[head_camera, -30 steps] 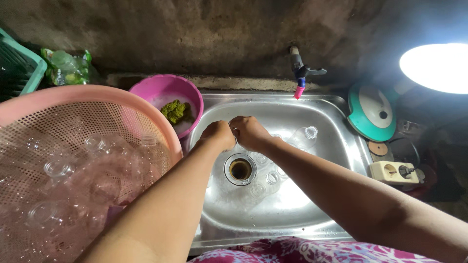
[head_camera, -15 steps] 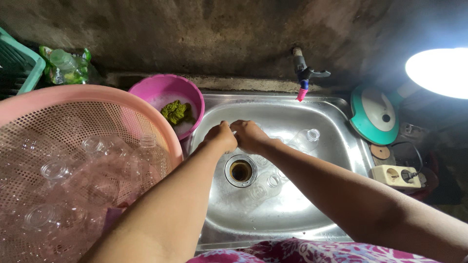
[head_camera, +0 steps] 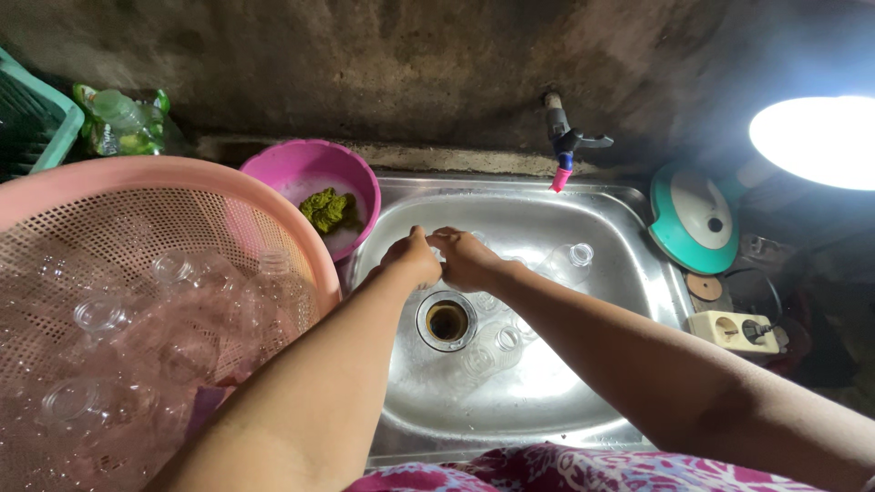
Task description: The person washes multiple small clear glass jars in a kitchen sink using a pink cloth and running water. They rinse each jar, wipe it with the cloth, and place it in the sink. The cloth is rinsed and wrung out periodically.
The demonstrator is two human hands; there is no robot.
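My left hand (head_camera: 415, 257) and my right hand (head_camera: 467, 257) meet fingertip to fingertip over the middle of the steel sink (head_camera: 629, 273), just behind the drain (head_camera: 447, 321). The fingers of both are curled downward, and whatever lies between them is hidden. Several small clear plastic bottles lie in the basin: one (head_camera: 569, 261) to the right of my right hand, others (head_camera: 499, 344) near the drain under my right forearm.
A large pink mesh basket (head_camera: 182, 182) with several clear bottles stands at the left. Behind it sits a pink bowl (head_camera: 301, 164) holding a green scrubber (head_camera: 328, 210). A tap (head_camera: 563, 146) sticks out above the sink. A teal lid (head_camera: 694, 219), a power socket (head_camera: 740, 330) and a bright lamp (head_camera: 816, 141) are at the right.
Both hands stay together over the sink, barely shifted. The view has tilted slightly, so everything sits a little lower in the picture.
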